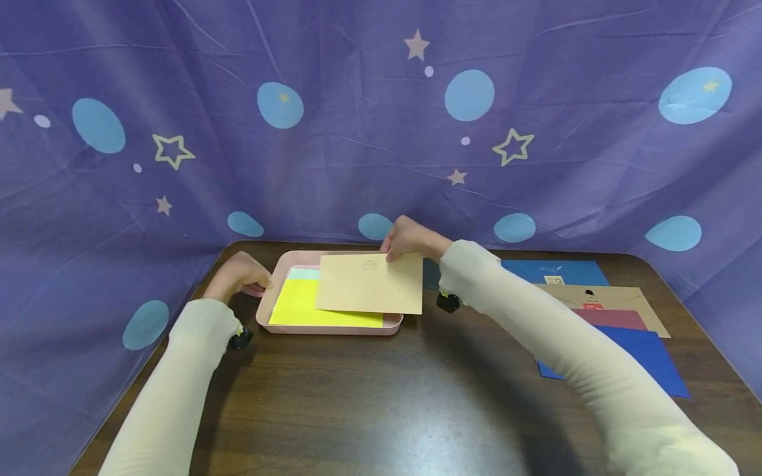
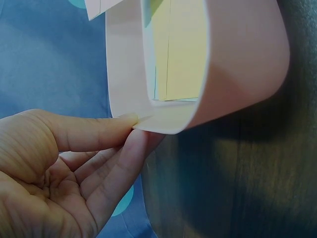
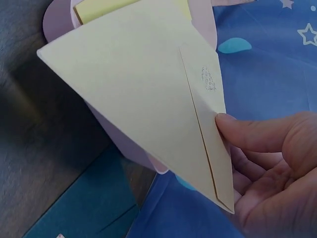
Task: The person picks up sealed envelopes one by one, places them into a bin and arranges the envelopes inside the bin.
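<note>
My right hand (image 1: 409, 238) pinches the upper edge of a cream envelope (image 1: 369, 284), thumb on its near face and fingers behind. Slanting over the right part of a pink tray (image 1: 333, 330), the envelope hides some of what lies inside. In the tray lie a bright yellow envelope (image 1: 292, 305) and, peeking out behind it, a pale mint one (image 1: 305, 273). At the tray's left end, my left hand (image 1: 241, 274) grips the rim between thumb and fingers; the left wrist view shows the thumb on top of the rim (image 2: 163, 124).
Right of the tray, partly behind my right arm, lie a teal-blue envelope (image 1: 577, 270), a tan one (image 1: 625, 301), a dark pink one (image 1: 616, 319) and a royal blue one (image 1: 649, 357). A purple patterned curtain (image 1: 381, 119) hangs along the back of the brown wooden table (image 1: 357, 396).
</note>
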{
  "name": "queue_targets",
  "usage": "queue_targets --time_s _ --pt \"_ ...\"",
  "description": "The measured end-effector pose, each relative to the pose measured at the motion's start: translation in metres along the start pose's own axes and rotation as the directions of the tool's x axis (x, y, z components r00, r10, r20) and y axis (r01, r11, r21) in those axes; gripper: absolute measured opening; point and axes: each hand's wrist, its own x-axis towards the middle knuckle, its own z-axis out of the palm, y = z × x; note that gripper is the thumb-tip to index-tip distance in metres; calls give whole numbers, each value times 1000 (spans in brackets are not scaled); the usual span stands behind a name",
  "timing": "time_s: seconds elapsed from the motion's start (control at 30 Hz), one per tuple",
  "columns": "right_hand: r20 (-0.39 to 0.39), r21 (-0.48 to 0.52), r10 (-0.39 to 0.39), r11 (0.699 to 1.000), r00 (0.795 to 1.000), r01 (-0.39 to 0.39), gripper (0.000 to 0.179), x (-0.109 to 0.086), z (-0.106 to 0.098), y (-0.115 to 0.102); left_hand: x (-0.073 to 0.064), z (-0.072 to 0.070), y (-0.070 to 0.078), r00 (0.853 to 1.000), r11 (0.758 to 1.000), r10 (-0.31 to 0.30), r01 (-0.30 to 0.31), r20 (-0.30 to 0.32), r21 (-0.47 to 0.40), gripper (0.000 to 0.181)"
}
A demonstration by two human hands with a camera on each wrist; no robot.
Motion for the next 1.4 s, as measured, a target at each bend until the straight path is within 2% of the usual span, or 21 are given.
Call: queue_targets --time_s 0.27,0.57,0.93,1.23,1.4 --pt "-34 41 -23 999 999 24 14 2 11 -6 1 -2 -1 1000 1000 -4 4 -7 8 12" --pt "-77 101 -68 992 995 76 16 6 27 -11 2 -1 -2 1000 1000 2 -2 -13 -1 16" --pt "-78 86 -122 988 989 129 19 8 39 -13 1 0 0 1000 1000 -14 14 -15 13 4" --pt "-100 -5 -183 983 978 184 16 9 47 -15 4 1 -1 1000 1000 -18 18 -17 13 6" --pt "-112 -98 -202 977 973 192 14 10 51 -19 5 1 -1 999 999 -26 26 -29 18 10"
